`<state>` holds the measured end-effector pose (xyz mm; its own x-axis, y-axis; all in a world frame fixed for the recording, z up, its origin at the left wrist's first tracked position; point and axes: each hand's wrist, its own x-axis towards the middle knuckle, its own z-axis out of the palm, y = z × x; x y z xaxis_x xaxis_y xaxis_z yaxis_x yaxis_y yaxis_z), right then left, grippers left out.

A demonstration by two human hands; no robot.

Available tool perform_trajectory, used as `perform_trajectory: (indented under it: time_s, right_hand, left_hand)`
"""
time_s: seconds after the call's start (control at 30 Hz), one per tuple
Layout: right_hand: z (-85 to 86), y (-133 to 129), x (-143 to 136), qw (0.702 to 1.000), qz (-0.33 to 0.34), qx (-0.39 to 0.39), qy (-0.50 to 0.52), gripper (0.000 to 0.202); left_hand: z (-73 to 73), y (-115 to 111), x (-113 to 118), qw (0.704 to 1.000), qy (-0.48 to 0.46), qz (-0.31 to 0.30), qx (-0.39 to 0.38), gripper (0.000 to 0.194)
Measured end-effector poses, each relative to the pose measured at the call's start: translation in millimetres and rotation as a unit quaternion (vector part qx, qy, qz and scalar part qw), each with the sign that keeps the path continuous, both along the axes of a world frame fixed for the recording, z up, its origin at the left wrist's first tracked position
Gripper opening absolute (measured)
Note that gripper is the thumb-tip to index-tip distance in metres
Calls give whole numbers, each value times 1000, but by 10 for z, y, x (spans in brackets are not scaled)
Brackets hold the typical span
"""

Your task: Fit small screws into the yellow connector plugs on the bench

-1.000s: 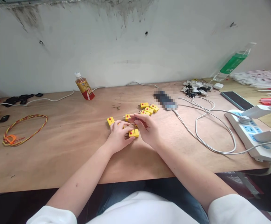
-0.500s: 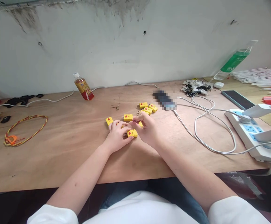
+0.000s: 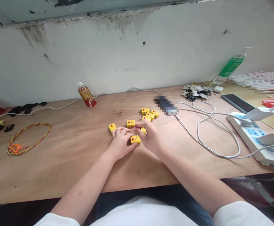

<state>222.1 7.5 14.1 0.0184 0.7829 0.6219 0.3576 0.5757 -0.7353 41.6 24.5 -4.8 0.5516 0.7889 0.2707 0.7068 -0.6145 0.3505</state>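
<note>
A yellow two-pin plug with a red dot lies on the wooden table between my hands. My left hand is closed around its left side, the thumb along the near edge and the fingers on the far side. Above the plug, my right hand pinches a thin screwdriver. Its shaft stands upright with the tip on the plug's face; the fingers hide its handle. Another yellow plug lies just beyond my fingertips, and one more sits by my left knuckles. Others are partly covered by my hands.
Several yellow plugs cluster behind my right hand, with small screws to their left. A drink bottle, a coiled wire, a phone, a white cable and a power strip surround the work area.
The camera view has tilted up slightly, so everything sits lower in the picture. Both hands keep their hold on the plug and the screwdriver, with little visible movement.
</note>
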Motion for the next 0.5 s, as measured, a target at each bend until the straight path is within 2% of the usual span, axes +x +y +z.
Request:
perform_trajectory:
  time_s: [0.1, 0.17, 0.27, 0.37, 0.43, 0.5]
  right_hand:
    - [-8, 10, 41, 1000, 19, -22, 12, 22]
    - [40, 112, 105, 996, -8, -21, 81, 25]
    - [157, 428, 176, 980, -31, 8, 198, 35]
    - [176, 827, 117, 980, -24, -12, 198, 34]
    - [95, 1047, 2, 985, -30, -42, 164, 30]
    - [-24, 1197, -137, 990, -30, -67, 124, 26]
  left_hand:
    - [37, -52, 22, 1000, 1, 5, 6, 30]
    - [100, -69, -25, 1000, 8, 4, 25, 22]
    - [196, 10, -277, 997, 19, 41, 66, 23]
    - [188, 236, -701, 978, 25, 188, 90, 24]
    - [109, 406, -963, 955, 40, 285, 70, 23]
    - [11, 527, -1126, 938, 57, 339, 41, 25]
